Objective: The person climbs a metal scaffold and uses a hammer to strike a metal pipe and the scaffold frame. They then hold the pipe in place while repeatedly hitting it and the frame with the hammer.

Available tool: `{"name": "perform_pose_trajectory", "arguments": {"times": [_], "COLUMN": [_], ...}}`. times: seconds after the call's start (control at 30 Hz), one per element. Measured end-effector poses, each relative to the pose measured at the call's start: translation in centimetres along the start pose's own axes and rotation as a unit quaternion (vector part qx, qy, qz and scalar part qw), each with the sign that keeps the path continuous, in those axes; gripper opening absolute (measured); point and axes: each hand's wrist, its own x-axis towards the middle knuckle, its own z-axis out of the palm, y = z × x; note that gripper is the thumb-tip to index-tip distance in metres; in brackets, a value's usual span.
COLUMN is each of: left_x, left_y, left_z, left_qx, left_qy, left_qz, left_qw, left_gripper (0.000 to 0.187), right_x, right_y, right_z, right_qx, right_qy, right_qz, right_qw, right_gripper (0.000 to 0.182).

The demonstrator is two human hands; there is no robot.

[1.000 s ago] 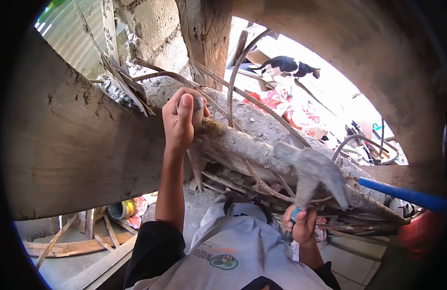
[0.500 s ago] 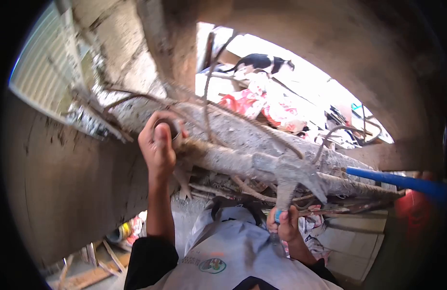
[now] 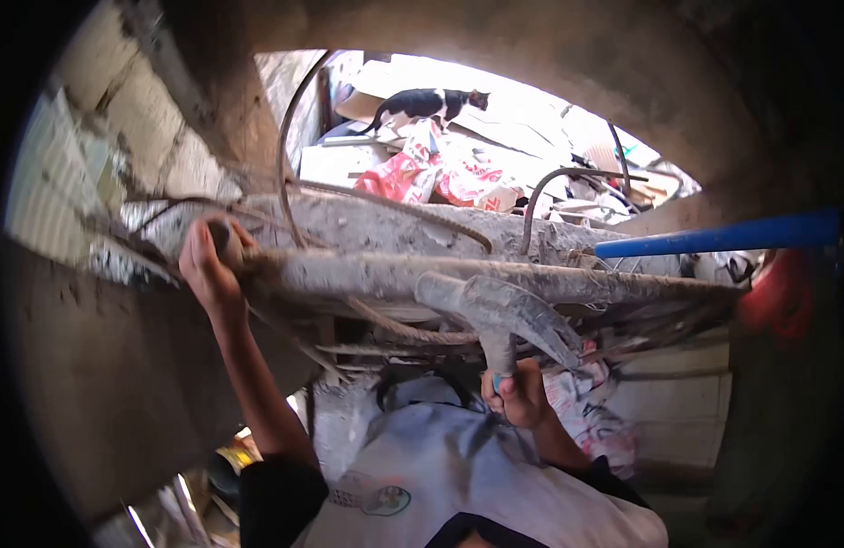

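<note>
A dusty pipe (image 3: 367, 274) runs across the middle of the view, in front of a rough concrete beam (image 3: 413, 228). My left hand (image 3: 210, 265) is wrapped round the pipe's left end, with the thumb near its round opening. My right hand (image 3: 518, 393) is closed on the handle of a claw hammer (image 3: 495, 306), just under its head. The hammer is upright, its head in front of the pipe and its claw pointing down to the right.
Bent rebar (image 3: 285, 155) sticks up from the beam. Through the opening a black and white cat (image 3: 426, 105) stands above red and white plastic bags (image 3: 413, 173). A blue pipe (image 3: 714, 241) reaches in from the right. Corrugated sheet (image 3: 52, 183) is at the left.
The view has turned, so the pipe lies more level and the beam and cat appear further left. The hammer's head is now clearer against the pipe. Both hands keep their grips.
</note>
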Motion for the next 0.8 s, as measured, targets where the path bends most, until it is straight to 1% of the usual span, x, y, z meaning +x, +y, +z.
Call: {"name": "perform_pose_trajectory", "arguments": {"times": [0.03,0.07,0.1,0.13,0.17,0.2,0.23,0.27,0.3,0.33,0.37,0.4,0.43,0.47,0.5,0.53,0.57,0.63,0.67,0.7,0.73,0.77,0.8], "left_x": [-0.1,-0.3,-0.1,-0.4,-0.6,-0.3,0.5,1.3,1.3,3.2,1.2,3.0,3.7,3.5,2.4,1.6,1.0,0.6,1.1,1.7,1.5,1.4,1.7], "left_y": [0.4,0.5,0.3,0.6,0.9,-0.2,-2.6,-4.1,-4.1,-9.2,-4.4,-6.8,-7.1,-6.7,-4.4,-3.9,-3.1,-1.6,-2.7,-2.5,-2.3,-2.8,-3.4], "left_z": [0.4,0.6,0.6,0.6,0.7,0.1,-1.1,-2.1,-2.6,-6.0,-2.2,-4.8,-6.5,-6.1,-4.6,-3.3,-2.0,-0.8,-1.6,-2.0,-1.9,-2.7,-4.0], "left_qx": [-0.01,-0.051,-0.076,-0.026,0.025,0.026,0.077,0.125,0.123,0.104,-0.015,-0.023,-0.061,-0.03,-0.126,-0.028,0.068,-0.037,0.081,0.089,0.011,-0.067,-0.07], "left_qy": [0.02,0.045,0.066,0.084,0.099,0.104,0.107,0.107,0.097,0.056,0.124,0.076,0.034,0.036,-0.002,0.014,0.037,0.066,0.056,0.057,0.075,0.095,0.044], "left_qz": [-0.007,-0.036,-0.049,-0.033,-0.018,-0.01,0.049,0.11,0.056,0.114,0.029,-0.002,-0.091,-0.067,-0.125,-0.031,0.068,-0.008,0.073,0.074,0.008,-0.061,-0.076], "left_qw": [1.0,0.997,0.994,0.996,0.995,0.994,0.99,0.98,0.986,0.986,0.992,0.997,0.993,0.997,0.984,0.999,0.995,0.997,0.992,0.992,0.997,0.991,0.994], "left_gripper": [0.042,0.04,0.037,0.035,0.033,0.033,0.032,0.031,0.032,0.029,0.027,0.023,0.026,0.024,0.022,0.022,0.022,0.02,0.021,0.021,0.021,0.022,0.023], "right_x": [-0.3,-0.9,-2.0,-3.0,-3.9,-4.7,-5.4,-6.5,-7.3,-8.2,-9.2,-10.4,-11.2,-12.1,-13.5,-14.8,-16.1,-18.2,-19.1,-19.6,-20.0,-20.8,-21.2], "right_y": [0.2,0.6,1.2,1.5,1.4,1.2,1.2,1.7,1.7,1.7,1.6,2.2,1.4,2.0,2.8,3.6,3.9,4.5,4.2,3.7,3.2,2.5,2.7], "right_z": [-0.9,-2.0,-3.1,-4.1,-4.9,-5.6,-6.5,-7.9,-9.0,-9.9,-11.1,-13.0,-14.4,-15.9,-17.5,-18.7,-20.4,-23.9,-25.4,-26.1,-26.8,-27.9,-28.9], "right_qx": [-0.009,-0.016,-0.009,0.001,0.001,0.0,0.0,0.005,0.011,-0.01,-0.029,-0.046,-0.053,-0.048,-0.039,-0.075,-0.065,-0.106,-0.127,-0.152,-0.107,-0.012,-0.003], "right_qy": [0.002,-0.017,-0.012,-0.004,-0.012,-0.004,0.008,0.002,-0.006,0.01,0.034,0.018,0.011,0.014,0.012,0.074,0.088,0.101,0.129,0.155,0.207,0.188,0.203], "right_qz": [-0.007,-0.008,-0.004,-0.002,-0.006,-0.006,-0.009,-0.007,-0.028,-0.037,-0.047,-0.06,-0.066,-0.054,-0.04,-0.059,-0.068,-0.064,-0.088,-0.106,-0.115,-0.05,-0.053], "right_qw": [1.0,1.0,1.0,1.0,1.0,1.0,1.0,1.0,1.0,0.999,0.998,0.997,0.996,0.997,0.998,0.993,0.992,0.987,0.979,0.97,0.966,0.981,0.978], "right_gripper": [0.061,0.061,0.057,0.053,0.053,0.057,0.062,0.061,0.06,0.06,0.059,0.041,0.037,0.036,0.036,0.035,0.035,0.033,0.033,0.032,0.033,0.043,0.049]}}
